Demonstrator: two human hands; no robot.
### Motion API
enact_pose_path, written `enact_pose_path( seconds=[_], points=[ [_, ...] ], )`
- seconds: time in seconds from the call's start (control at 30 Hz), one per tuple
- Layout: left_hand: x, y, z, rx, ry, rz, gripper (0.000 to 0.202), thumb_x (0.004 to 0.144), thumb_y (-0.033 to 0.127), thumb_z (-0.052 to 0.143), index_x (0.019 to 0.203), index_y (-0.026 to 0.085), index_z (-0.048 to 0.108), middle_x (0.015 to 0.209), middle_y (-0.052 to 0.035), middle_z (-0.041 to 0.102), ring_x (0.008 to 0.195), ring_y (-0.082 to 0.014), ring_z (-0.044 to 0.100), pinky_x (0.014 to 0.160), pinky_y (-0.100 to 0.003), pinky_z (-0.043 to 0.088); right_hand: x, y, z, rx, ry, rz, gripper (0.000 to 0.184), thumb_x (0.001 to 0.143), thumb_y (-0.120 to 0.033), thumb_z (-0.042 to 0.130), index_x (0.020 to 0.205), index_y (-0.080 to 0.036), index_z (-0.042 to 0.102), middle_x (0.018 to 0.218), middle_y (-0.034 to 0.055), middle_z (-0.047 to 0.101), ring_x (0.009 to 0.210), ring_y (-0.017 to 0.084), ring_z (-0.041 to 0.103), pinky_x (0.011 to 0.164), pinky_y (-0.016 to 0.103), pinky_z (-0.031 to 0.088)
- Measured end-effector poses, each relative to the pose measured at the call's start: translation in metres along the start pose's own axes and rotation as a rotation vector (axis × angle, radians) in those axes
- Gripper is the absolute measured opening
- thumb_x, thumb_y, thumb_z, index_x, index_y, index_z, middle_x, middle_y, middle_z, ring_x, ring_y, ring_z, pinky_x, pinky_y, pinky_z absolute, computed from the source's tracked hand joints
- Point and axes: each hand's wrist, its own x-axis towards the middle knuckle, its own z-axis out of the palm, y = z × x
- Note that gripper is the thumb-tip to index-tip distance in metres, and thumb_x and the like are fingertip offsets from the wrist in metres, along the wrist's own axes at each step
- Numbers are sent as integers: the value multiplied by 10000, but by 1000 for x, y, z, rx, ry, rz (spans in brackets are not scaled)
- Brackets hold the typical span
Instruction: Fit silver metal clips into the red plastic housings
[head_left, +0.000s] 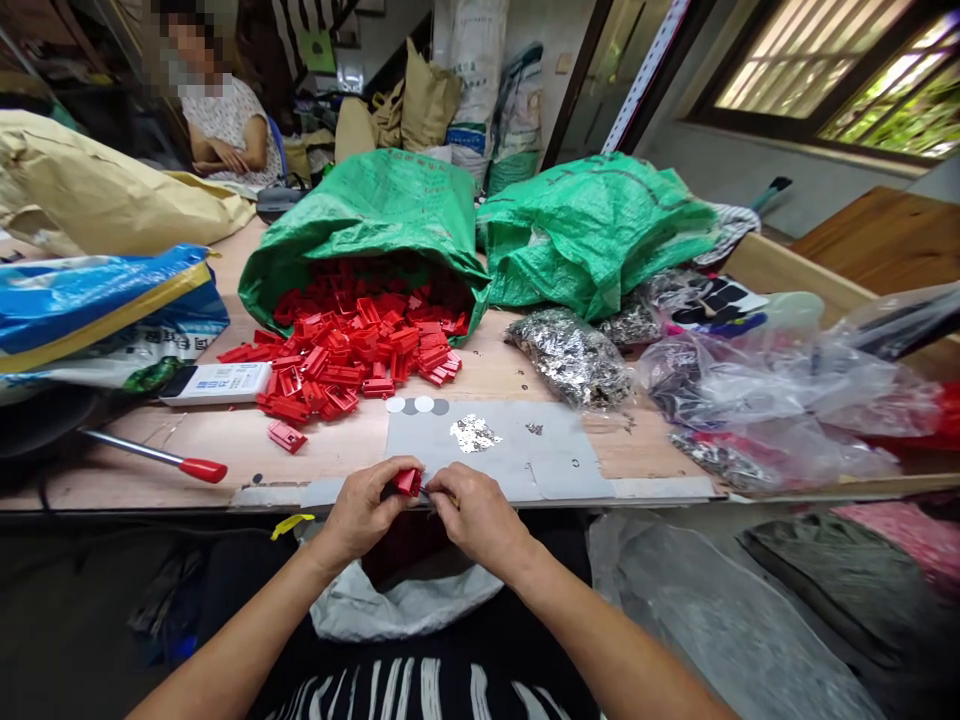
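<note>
Between the thumb and fingers of my left hand (362, 512) is a small red plastic part (408, 482), held at the table's front edge. My right hand (472, 510) is pinched close beside it, with a thin dark piece at its fingertips that is too small to name. Just beyond both hands, a grey mat (555, 460) carries a pile of small shiny metal pieces (474, 433) and a smaller dark cluster (534, 428). More red plastic parts (337, 345) spill from a green woven sack (375, 205) onto the table. Below my hands, an open white bag (405, 605) lies at my lap.
Clear bags of metal pieces (574, 360) lie to the right, near a second green sack (592, 235). A red-handled lever (202, 470) juts out at left, by a white box (217, 383). Across the table sits a person (229, 130) with folded arms.
</note>
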Motion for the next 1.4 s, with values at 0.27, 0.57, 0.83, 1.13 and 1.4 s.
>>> enact_pose_path(
  seconds=[0.27,0.57,0.83,1.13,1.4],
  points=[
    [1,-1,-2,-22,-28,-7,302,789,165,591,1084,224,570,1017,-23,685,922,-169,625,841,-296,462,3,9,-1,145,-3,-27,144,821,-144,537,863,-202,661,832,16,657,780,136,592,715,232,416],
    [1,3,-6,-64,-85,-8,305,772,163,577,1069,233,582,1007,-23,681,934,-179,616,862,-311,457,3,11,-8,200,-40,-53,122,789,-124,568,829,-200,654,802,-3,659,733,124,574,657,219,395],
    [2,4,-5,-96,-82,2,329,768,115,558,1070,239,605,1008,-26,695,935,-182,623,861,-306,466,6,4,-4,105,-47,-54,138,810,-122,552,868,-195,654,833,23,634,773,139,567,690,233,395],
    [2,2,0,-144,-6,38,480,736,61,561,1169,264,606,1116,-39,688,1029,-202,623,927,-351,457,4,-10,-1,-43,-29,-10,131,843,-127,491,877,-185,603,863,49,612,816,171,572,715,267,392],
    [-12,28,2,-392,239,-174,246,700,188,696,926,213,600,846,7,638,798,-160,604,772,-292,474,-15,-1,-3,160,144,-129,162,913,-213,421,1015,-213,548,965,49,592,846,160,566,756,275,428]
  ],
)
